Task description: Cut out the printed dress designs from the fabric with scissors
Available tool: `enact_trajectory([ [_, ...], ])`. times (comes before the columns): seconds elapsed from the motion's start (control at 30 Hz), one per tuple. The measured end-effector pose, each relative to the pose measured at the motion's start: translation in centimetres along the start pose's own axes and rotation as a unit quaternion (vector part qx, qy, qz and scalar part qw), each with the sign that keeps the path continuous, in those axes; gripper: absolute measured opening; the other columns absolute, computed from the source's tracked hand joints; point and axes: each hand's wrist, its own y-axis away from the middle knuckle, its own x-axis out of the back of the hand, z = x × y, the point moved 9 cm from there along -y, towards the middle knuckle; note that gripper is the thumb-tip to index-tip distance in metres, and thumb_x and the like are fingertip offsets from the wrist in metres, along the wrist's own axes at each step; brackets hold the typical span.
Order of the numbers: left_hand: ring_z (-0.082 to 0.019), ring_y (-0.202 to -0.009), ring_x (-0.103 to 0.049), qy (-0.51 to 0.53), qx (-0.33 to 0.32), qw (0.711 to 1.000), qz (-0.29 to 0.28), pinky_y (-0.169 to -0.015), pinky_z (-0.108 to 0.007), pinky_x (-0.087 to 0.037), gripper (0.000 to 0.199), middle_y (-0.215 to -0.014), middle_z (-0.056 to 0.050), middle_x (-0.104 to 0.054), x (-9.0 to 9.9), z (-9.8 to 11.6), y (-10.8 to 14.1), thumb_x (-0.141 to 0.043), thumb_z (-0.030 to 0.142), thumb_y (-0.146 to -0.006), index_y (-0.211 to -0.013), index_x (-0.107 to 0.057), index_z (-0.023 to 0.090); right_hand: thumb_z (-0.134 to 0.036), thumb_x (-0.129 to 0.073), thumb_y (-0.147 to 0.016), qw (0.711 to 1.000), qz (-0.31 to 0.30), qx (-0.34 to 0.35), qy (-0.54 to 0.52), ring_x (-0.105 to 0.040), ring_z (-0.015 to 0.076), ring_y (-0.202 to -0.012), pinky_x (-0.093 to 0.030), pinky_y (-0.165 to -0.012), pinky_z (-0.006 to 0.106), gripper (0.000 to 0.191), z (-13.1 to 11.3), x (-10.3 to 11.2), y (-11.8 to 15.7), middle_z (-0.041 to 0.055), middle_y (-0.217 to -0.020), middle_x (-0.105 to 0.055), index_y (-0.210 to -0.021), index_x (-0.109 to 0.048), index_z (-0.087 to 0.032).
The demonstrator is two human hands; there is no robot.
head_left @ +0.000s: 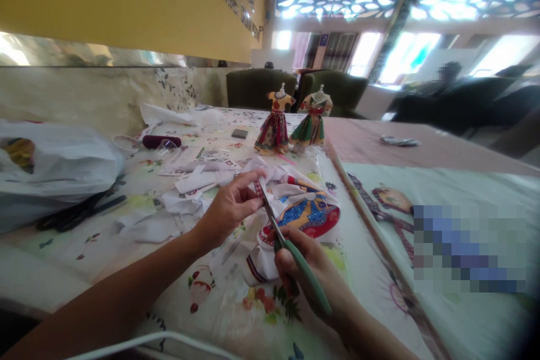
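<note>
Green-handled scissors [304, 275] are in my right hand [310, 261], its fingers wrapped around the handles. Their blades point up and away toward my left hand [232, 208]. Between thumb and fingers, the left hand pinches a piece of white fabric [258, 187] with a red patterned edge. The blades lie along this edge; I cannot tell whether they are parted. Below and right of the blades lies printed fabric [306, 208] in blue, yellow and red. White scraps [185, 202] are scattered beside the left hand.
Two small dressed figures, one in a red skirt [274, 129] and one in a green skirt [310, 128], stand at the back. A white plastic bag [54, 169] sits at left, with dark scissors [73, 212] beside it. Patterned pieces [373, 202] lie at right. A white cable [169, 336] crosses the front.
</note>
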Motion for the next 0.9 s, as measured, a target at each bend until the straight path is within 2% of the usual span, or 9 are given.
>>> enact_trajectory([
  [0.9,-0.011,-0.07,-0.049,0.014,0.011,1.0,-0.001,-0.068,-0.025,-0.037,0.07,-0.078,0.001,-0.062,-0.13,-0.23,-0.03,-0.075,0.023,-0.075,-0.142,-0.056,0.015,-0.062,-0.075,-0.075,1.0,0.027,-0.014,0.006,-0.039,0.0061,-0.036,-0.024,-0.037,0.019,0.05,0.53,0.16,0.22,-0.0104,-0.049,-0.046,-0.091,-0.058,-0.017],
])
